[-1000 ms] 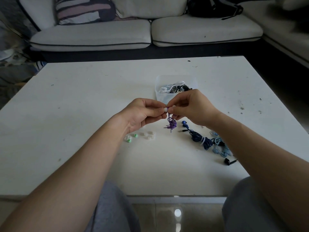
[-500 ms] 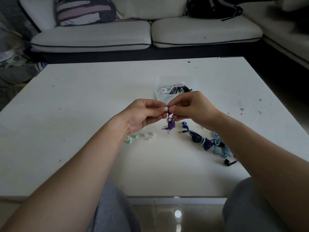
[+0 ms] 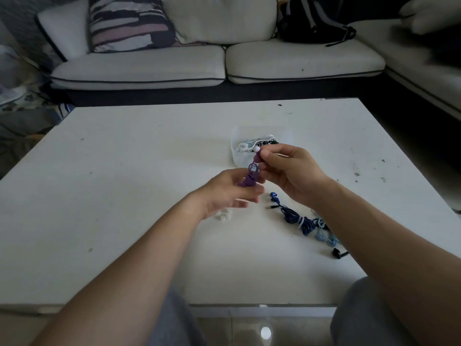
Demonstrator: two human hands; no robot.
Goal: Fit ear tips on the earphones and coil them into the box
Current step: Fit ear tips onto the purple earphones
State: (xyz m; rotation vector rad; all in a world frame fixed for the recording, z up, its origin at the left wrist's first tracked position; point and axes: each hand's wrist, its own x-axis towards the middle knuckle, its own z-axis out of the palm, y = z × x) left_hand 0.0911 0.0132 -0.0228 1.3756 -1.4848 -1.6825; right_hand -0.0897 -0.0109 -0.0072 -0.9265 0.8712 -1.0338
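Purple earphones: one set, cable wound in a small coil, held in the air above the table, just near of the box and apart from the tabletop. One earbud stands up from the coil and carries a white ear tip at its top end.

Right hand: thumb and forefinger pinched on the earbud just below the tip; the other fingers curled in.

Left hand: fingers closed loosely round the lower part of the purple coil; somewhat blurred, so the exact grip cannot be told.

Box: clear plastic, open-topped, on the table just beyond the hands. Contents: white and black earphones, tangled together.

Dark blue earphones: one set, bundled with a pale tie, lying on the table to the right of the left hand, plug and one earbud trailing toward the box.

Light blue earphones: one set, touching the near end of the dark blue bundle, partly hidden by the right forearm.

Small black piece: nearer the table's edge; too small to identify.

Loose white ear tips: on the table, partly under the left wrist.

Table: white, low, with scattered dark specks.

Sofa: pale, behind the table, bearing a striped cushion and a black backpack.
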